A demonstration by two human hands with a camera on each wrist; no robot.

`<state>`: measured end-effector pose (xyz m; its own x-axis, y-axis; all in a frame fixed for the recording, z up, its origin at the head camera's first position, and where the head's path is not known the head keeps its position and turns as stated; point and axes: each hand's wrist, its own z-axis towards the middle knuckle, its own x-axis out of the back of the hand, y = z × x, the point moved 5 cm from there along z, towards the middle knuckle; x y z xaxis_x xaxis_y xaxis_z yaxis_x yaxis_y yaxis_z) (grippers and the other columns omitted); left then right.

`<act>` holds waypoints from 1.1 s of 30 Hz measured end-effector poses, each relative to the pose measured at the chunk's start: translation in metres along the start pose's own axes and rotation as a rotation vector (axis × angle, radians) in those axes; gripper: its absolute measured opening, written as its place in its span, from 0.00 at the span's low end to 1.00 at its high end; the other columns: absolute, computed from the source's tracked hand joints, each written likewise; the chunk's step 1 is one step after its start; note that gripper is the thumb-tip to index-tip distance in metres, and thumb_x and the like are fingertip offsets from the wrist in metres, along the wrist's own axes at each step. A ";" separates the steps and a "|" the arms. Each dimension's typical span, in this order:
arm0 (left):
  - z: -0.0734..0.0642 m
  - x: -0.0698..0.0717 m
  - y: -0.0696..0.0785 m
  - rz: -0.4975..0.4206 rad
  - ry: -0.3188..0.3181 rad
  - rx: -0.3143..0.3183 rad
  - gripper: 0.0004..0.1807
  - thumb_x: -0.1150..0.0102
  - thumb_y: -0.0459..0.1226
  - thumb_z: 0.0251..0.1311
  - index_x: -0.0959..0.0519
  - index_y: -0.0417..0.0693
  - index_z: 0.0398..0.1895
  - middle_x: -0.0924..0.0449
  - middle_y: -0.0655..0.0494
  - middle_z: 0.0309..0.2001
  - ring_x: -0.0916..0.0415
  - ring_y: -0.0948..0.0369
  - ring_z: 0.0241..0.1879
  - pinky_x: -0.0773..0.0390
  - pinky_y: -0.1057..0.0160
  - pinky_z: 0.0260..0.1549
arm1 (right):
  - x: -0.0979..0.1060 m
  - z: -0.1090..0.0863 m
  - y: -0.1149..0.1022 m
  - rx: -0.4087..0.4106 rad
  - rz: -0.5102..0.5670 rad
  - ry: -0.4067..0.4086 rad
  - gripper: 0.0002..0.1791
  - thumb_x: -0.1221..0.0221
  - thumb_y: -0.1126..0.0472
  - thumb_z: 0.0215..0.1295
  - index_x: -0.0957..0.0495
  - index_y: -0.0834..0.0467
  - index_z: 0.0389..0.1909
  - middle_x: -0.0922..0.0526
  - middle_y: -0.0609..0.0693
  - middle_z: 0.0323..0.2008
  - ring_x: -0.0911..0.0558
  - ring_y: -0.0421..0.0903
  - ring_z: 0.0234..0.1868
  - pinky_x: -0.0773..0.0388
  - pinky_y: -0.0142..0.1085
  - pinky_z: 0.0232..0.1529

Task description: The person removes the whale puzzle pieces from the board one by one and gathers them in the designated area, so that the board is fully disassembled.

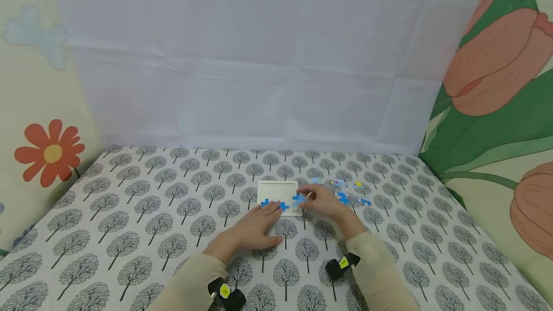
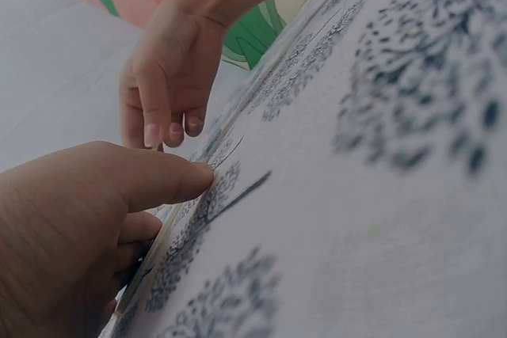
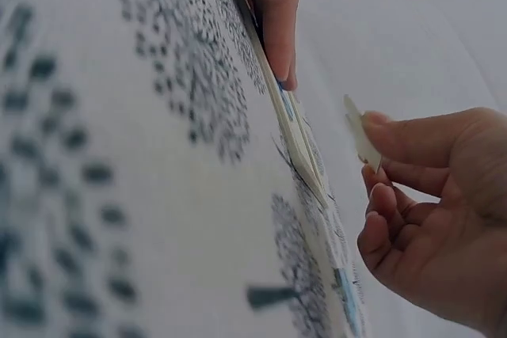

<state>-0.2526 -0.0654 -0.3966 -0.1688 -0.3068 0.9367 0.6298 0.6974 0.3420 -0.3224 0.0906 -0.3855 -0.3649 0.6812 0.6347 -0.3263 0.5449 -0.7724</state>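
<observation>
A white puzzle tray (image 1: 278, 182) lies on the cloth, with blue jigsaw pieces (image 1: 283, 206) along its near edge. My left hand (image 1: 252, 229) rests at the tray's near left side, fingers stretched out over the blue pieces, and its fingertips touch them in the right wrist view. Above the tray's right side, my right hand (image 1: 325, 201) pinches a blue jigsaw piece (image 1: 298, 199) between thumb and fingers. In the right wrist view that jigsaw piece (image 3: 362, 134) is tilted on edge, apart from the tray, its pale back showing.
To the right of the tray lie several loose jigsaw pieces (image 1: 343, 198), blue, some with yellow or pink marks. A tree-patterned cloth (image 1: 181, 234) covers the table. A white sheet (image 1: 242, 61) hangs behind it, with flower-patterned walls (image 1: 488, 61) at both sides.
</observation>
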 end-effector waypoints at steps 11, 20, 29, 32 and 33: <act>-0.001 0.001 -0.001 -0.001 0.014 0.006 0.37 0.50 0.49 0.53 0.43 0.33 0.60 0.51 0.41 0.63 0.56 0.48 0.62 0.55 0.49 0.57 | 0.026 -0.014 -0.007 0.139 -0.034 0.037 0.21 0.41 0.64 0.53 0.29 0.67 0.48 0.27 0.56 0.40 0.29 0.44 0.30 0.30 0.34 0.23; -0.001 0.000 -0.002 0.008 0.020 0.001 0.37 0.50 0.49 0.53 0.43 0.33 0.60 0.51 0.41 0.63 0.56 0.48 0.62 0.55 0.49 0.57 | 0.046 -0.029 0.006 0.060 -0.023 0.106 0.21 0.41 0.66 0.52 0.29 0.66 0.49 0.27 0.56 0.41 0.31 0.45 0.28 0.32 0.34 0.22; -0.002 0.000 -0.002 0.004 0.018 0.009 0.37 0.50 0.49 0.53 0.43 0.33 0.61 0.51 0.42 0.63 0.56 0.49 0.62 0.55 0.50 0.57 | 0.067 -0.049 0.021 0.047 -0.029 0.125 0.21 0.42 0.64 0.54 0.31 0.66 0.50 0.29 0.58 0.42 0.30 0.47 0.33 0.30 0.36 0.26; -0.003 0.001 -0.002 -0.001 0.021 0.011 0.37 0.50 0.49 0.53 0.44 0.33 0.61 0.51 0.42 0.63 0.56 0.49 0.62 0.55 0.49 0.57 | 0.074 -0.054 0.028 0.033 -0.035 0.137 0.22 0.43 0.64 0.55 0.31 0.66 0.51 0.29 0.59 0.42 0.30 0.47 0.33 0.30 0.37 0.27; -0.003 0.001 -0.002 -0.003 0.021 0.012 0.37 0.50 0.49 0.53 0.44 0.33 0.61 0.51 0.42 0.63 0.56 0.49 0.62 0.55 0.50 0.57 | 0.077 -0.056 0.031 0.018 -0.022 0.141 0.22 0.42 0.64 0.55 0.31 0.67 0.51 0.29 0.59 0.42 0.30 0.47 0.33 0.30 0.37 0.26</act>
<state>-0.2516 -0.0689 -0.3965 -0.1546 -0.3225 0.9339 0.6200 0.7043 0.3459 -0.3119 0.1870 -0.3622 -0.2314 0.7320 0.6408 -0.3491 0.5524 -0.7570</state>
